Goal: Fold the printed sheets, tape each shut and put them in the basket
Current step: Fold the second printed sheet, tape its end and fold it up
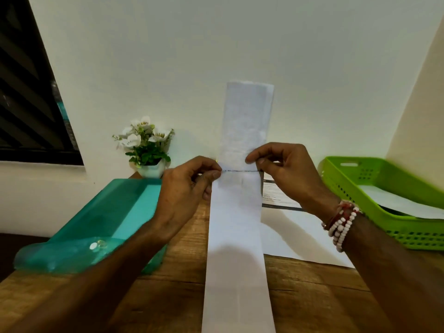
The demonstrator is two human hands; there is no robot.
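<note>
While left hand (189, 181) and right hand (286, 167) each pinch 1 end of tape (240, 170) across the folded sheet (236, 224), sealing looks unfinished. Basket (408, 237) already holds paper (396, 200); flat sheets (300, 234) wait.

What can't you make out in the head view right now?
All head view.
Thin strip pinched between left hand and right hand: too fine to tell whether it touches the folded sheet.
Folded sheet's lower end: cut off by the bottom edge.
Printed sheet on the table: mostly hidden by the folded sheet and right hand; text too small.
Green basket: cut by the right edge; paper count unclear.
Teal object: blurred, unidentifiable.
</note>
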